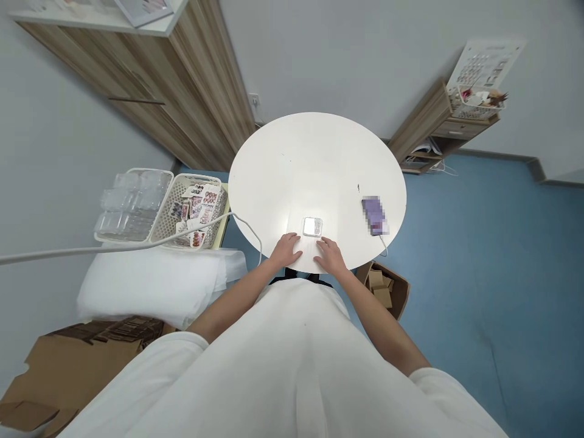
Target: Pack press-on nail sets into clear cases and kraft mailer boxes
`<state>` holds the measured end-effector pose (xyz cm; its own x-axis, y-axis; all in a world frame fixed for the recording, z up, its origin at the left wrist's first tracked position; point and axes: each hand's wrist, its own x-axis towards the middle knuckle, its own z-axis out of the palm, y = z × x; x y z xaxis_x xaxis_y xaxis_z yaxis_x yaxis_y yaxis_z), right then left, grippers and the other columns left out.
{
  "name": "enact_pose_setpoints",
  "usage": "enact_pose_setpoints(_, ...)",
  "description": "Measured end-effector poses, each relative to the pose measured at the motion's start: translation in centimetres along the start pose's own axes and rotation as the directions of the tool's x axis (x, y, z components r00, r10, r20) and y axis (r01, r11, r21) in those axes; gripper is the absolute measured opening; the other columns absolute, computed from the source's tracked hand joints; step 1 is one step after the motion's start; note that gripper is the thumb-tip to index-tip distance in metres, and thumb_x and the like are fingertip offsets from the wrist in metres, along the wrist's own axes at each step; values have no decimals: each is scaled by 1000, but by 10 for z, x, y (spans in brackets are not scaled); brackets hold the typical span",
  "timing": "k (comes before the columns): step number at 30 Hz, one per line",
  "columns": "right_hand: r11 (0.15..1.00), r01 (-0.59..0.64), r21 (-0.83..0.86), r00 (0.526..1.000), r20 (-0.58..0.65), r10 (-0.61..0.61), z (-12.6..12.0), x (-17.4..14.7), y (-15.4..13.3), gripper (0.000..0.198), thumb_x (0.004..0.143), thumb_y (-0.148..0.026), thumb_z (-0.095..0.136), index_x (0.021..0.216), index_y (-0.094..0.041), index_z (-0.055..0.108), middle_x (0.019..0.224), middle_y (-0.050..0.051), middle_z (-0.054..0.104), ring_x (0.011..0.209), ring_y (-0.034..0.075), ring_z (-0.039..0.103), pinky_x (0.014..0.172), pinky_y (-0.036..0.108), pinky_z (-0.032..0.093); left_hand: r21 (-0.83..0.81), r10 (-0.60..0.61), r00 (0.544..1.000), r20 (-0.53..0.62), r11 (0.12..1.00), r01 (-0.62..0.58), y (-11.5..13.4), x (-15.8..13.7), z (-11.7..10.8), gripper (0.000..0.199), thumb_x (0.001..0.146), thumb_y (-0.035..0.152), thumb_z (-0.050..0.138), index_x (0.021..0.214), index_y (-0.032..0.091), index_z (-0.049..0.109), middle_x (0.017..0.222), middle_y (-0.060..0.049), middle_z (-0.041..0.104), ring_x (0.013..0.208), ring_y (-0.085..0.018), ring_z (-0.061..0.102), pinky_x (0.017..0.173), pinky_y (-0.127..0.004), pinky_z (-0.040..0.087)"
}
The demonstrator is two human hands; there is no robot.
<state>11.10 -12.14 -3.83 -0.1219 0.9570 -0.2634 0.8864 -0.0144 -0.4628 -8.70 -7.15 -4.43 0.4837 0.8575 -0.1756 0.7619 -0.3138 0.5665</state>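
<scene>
A small clear plastic case (312,227) lies flat on the round white table (314,158), close to its near edge. It has a pale, bright panel on one side and small items, too tiny to name, on the other. My left hand (286,250) rests on the tabletop just left of and below the case, fingers spread. On the other side my right hand (330,256) lies on the table with its fingers apart, their tips near the case's lower right corner. Neither hand holds anything.
On the table's right lies a blurred purple phone-like item (374,215) with a cable. Left stand a basket of printed cards (196,210) and a basket of clear boxes (134,204). A white cable (182,234) crosses the left side. Below right is a cardboard box (401,292).
</scene>
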Motion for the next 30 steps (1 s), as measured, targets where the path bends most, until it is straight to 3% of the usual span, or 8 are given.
enact_pose_setpoints(7,984,3,-176,997,-73,-16,11,4,4,17,86,-25,43,94,-22,58,118,9,52,105,25,45,83,38,38,177,107,988,108,976,-126,-14,-9,-12,57,65,41,65,116,20,49,130,-11,43,119,-29,37,97,-43,31)
enact_pose_setpoints(10,992,-58,-116,995,-91,48,8,8,-1,20,88,-23,37,86,-22,57,105,8,56,96,23,48,77,34,39,200,142,986,90,967,-157,-16,-8,-14,52,67,39,63,113,21,50,123,-11,49,114,-28,42,96,-43,30)
enact_pose_setpoints(14,997,-48,55,999,-11,48,-5,3,-4,22,89,-26,32,84,-21,53,90,5,58,82,18,51,74,32,41,199,174,983,49,963,-181,-23,-5,-15,26,74,18,51,99,21,57,108,-8,58,104,-23,49,92,-41,32)
enact_pose_setpoints(17,995,-3,103,1000,-15,4,-13,-7,-1,19,87,-35,38,92,-22,51,96,5,58,89,19,52,80,34,41,121,182,983,24,976,-183,-29,-2,-14,27,72,9,45,93,21,59,102,-5,61,100,-20,52,91,-38,35)
enact_pose_setpoints(20,994,57,98,997,-53,-52,-15,-17,9,45,72,-45,60,108,-22,47,119,9,51,110,25,46,91,40,36,13,161,986,29,987,-162,-31,2,-14,29,74,10,42,94,20,59,99,-4,63,94,-19,55,85,-35,40)
enact_pose_setpoints(22,989,73,126,996,-56,-66,-15,-19,17,46,70,-42,61,109,-21,48,125,10,47,115,25,43,93,40,35,-43,124,992,32,992,-123,-31,4,-15,29,76,12,40,96,20,60,97,-4,64,92,-19,57,82,-34,42)
enact_pose_setpoints(25,966,-20,259,996,-74,40,-16,-14,27,22,81,-35,46,96,-21,54,115,8,55,106,21,51,87,34,40,-104,66,998,12,992,-64,-29,10,-20,27,80,18,38,96,20,60,97,-4,65,90,-19,58,81,-32,43)
enact_pose_setpoints(30,885,-241,398,957,-56,286,-22,12,30,25,83,-40,38,83,-22,54,85,2,63,78,17,57,68,28,42,-78,-74,997,-11,994,73,-27,24,-27,24,84,30,37,82,20,59,73,-1,64,69,-17,58,72,-31,41)
